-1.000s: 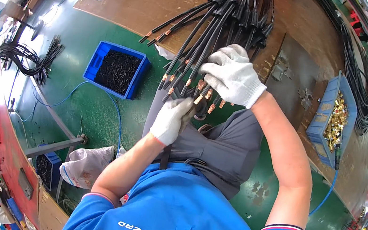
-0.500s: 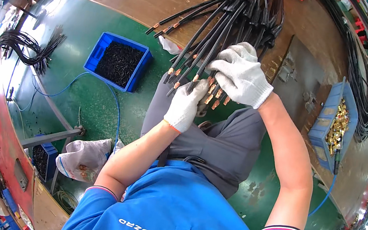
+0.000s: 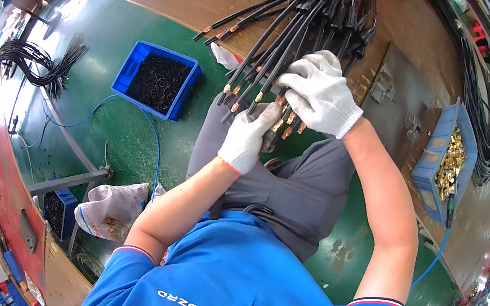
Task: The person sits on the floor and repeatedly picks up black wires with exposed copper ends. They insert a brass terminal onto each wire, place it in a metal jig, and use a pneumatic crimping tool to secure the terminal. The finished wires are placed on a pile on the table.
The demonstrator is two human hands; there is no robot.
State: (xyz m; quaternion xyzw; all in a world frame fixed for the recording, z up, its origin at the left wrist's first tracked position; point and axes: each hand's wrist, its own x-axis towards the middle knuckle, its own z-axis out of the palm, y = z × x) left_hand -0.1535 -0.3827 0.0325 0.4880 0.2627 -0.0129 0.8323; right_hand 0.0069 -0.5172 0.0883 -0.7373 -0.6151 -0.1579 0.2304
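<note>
A bundle of black cables (image 3: pixel 288 36) hangs over the table's near edge toward my lap, several ends showing bare copper and black tips. My left hand (image 3: pixel 251 133), in a white knit glove, is closed with thumb and fingers around a cable end (image 3: pixel 280 101) in the middle of the bundle. My right hand (image 3: pixel 320 94), gloved the same way, grips that cable just above, its fingers curled and partly hiding it. Several copper-coloured ends (image 3: pixel 287 133) poke out below my right hand. Other cables spread to the left of my hands.
A blue bin (image 3: pixel 157 81) of small black pieces stands on the green floor at left. On the right, a lighter blue bin (image 3: pixel 437 159) holds brass-coloured parts beside a metal plate (image 3: pixel 392 99). A white sack (image 3: pixel 112 212) stands lower left. More coiled cables (image 3: pixel 30 61) hang at far left.
Both hands stay on the cable and have shifted only slightly, the right one a little upward. The cables beside them have swung slightly to the left.
</note>
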